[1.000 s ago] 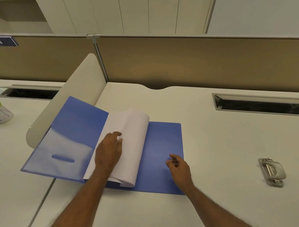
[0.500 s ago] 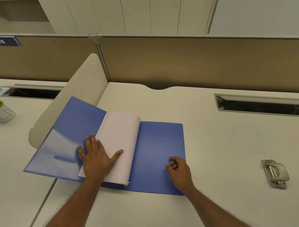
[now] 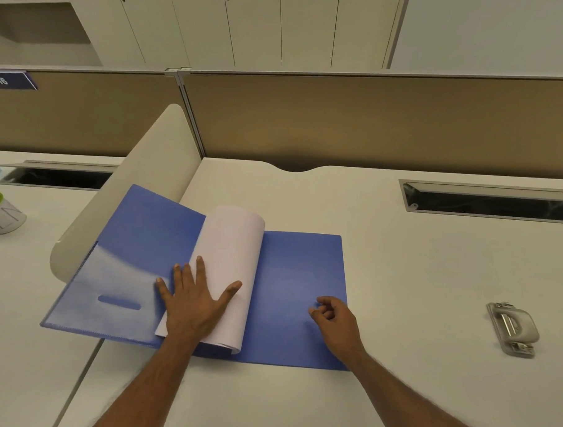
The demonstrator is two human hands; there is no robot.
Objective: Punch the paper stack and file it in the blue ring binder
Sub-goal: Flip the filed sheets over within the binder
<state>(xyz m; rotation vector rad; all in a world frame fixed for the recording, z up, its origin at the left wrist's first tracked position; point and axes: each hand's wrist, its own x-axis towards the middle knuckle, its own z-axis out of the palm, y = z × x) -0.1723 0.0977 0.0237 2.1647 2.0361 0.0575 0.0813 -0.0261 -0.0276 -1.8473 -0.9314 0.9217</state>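
The blue ring binder (image 3: 296, 287) lies open on the white desk, its left cover propped up against a rounded divider. The white paper stack (image 3: 233, 251) is folded over leftward at the spine, bulging in a curl on its right side. My left hand (image 3: 193, 301) lies flat with spread fingers on the stack's left part, pressing it onto the left cover. My right hand (image 3: 335, 320) rests on the binder's right cover near its front corner, fingers loosely curled and holding nothing. The grey hole punch (image 3: 512, 329) sits on the desk to the right, away from both hands.
A rounded beige divider (image 3: 137, 193) stands behind the binder's left cover. A cable slot (image 3: 489, 201) is cut into the desk at back right. On the neighbouring desk at left stands a green-rimmed white cup (image 3: 1, 214). A tan partition wall (image 3: 334, 120) closes off the back.
My left hand has pushed the paper stack over to the left and flattened out on it, so the curl is lower. My right hand has stayed on the right cover.
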